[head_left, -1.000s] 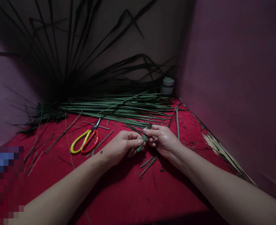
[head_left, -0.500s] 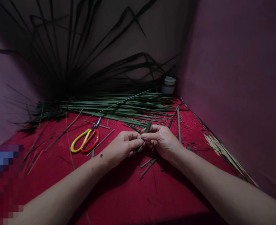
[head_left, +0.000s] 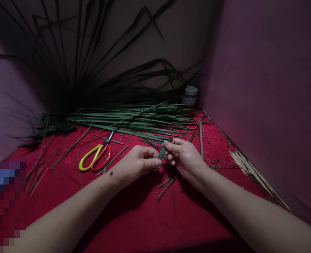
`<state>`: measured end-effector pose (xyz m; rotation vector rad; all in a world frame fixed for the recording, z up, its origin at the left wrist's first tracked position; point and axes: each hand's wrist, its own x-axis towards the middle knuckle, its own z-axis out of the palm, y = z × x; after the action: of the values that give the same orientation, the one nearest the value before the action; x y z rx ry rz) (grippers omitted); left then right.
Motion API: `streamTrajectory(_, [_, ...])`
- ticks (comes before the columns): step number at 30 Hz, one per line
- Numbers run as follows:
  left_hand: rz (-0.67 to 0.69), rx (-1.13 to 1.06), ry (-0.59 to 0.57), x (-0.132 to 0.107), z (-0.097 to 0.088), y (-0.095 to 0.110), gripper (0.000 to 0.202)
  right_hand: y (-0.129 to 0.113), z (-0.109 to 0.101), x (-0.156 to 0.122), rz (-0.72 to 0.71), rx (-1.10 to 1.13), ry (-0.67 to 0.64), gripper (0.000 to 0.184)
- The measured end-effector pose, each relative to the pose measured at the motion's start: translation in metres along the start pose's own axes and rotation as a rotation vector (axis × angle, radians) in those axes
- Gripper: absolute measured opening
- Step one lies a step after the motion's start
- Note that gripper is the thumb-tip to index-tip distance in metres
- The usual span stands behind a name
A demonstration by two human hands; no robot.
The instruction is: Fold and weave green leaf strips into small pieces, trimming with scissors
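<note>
A short strip of green leaf (head_left: 162,152) is stretched slantwise between my two hands above the red cloth. My left hand (head_left: 142,160) pinches its lower end between thumb and fingers. At the upper end, my right hand (head_left: 183,154) grips it with thumb and forefinger, the other fingers curled. Left of my left hand lie scissors (head_left: 100,151) with one yellow and one red handle, blades pointing away from me. Cut leaf pieces (head_left: 167,186) rest on the cloth just below my hands.
Long green leaf strips (head_left: 134,119) lie across the back of the red cloth (head_left: 134,218). Dark leaves fan up the wall behind them. A white lidded jar (head_left: 190,95) stands at the back right corner. Thin pale sticks (head_left: 250,168) run along the right wall.
My right thumb has slid up along the leaf strip, and my hands have drawn slightly apart. More of the strip now shows between them.
</note>
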<state>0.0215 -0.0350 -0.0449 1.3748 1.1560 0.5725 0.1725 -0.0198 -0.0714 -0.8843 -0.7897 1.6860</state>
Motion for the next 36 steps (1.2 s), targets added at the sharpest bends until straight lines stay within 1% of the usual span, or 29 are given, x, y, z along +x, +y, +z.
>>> streamTrajectory(2, [-0.009,-0.055,-0.018,0.0,0.0,0.0,0.026,0.0,0.0,0.0,0.017,0.022,-0.013,0.023])
streamTrajectory(5, [-0.008,-0.08,-0.018,0.001,0.001,0.001,0.025,0.001,0.0,0.001,0.009,0.049,0.0,0.02])
streamTrajectory(15, [0.034,-0.041,0.02,0.0,0.001,0.001,0.02,0.0,0.0,0.001,-0.002,0.061,0.002,0.015])
streamTrajectory(18, [0.025,-0.019,0.034,-0.001,0.001,0.0,0.02,-0.002,-0.002,0.003,-0.02,0.073,0.031,0.013])
streamTrajectory(22, [0.03,-0.005,0.043,-0.001,0.0,-0.002,0.021,-0.007,-0.007,0.009,-0.023,0.171,0.114,0.011])
streamTrajectory(24, [0.035,0.01,0.048,0.0,-0.002,-0.002,0.022,-0.008,-0.008,0.01,-0.01,0.183,0.134,0.016])
streamTrajectory(26, [0.04,0.006,0.075,0.001,-0.003,-0.003,0.022,-0.007,-0.007,0.008,0.006,0.153,0.083,0.026])
streamTrajectory(27, [0.042,-0.007,0.094,0.002,-0.003,-0.003,0.022,-0.006,-0.005,0.006,0.009,0.12,0.031,0.03])
streamTrajectory(29, [0.044,-0.042,0.115,0.003,-0.003,-0.002,0.022,-0.001,-0.003,0.002,0.012,0.007,-0.084,0.029])
streamTrajectory(31, [0.048,-0.054,0.112,0.003,-0.003,-0.002,0.022,0.004,-0.001,-0.002,-0.004,-0.129,-0.153,0.024])
streamTrajectory(33, [0.051,-0.019,0.088,0.003,-0.002,-0.002,0.021,0.008,0.0,-0.004,-0.015,-0.227,-0.16,0.022])
streamTrajectory(36, [0.061,0.043,0.054,0.002,-0.001,-0.002,0.019,0.009,0.0,-0.005,-0.029,-0.277,-0.097,0.022])
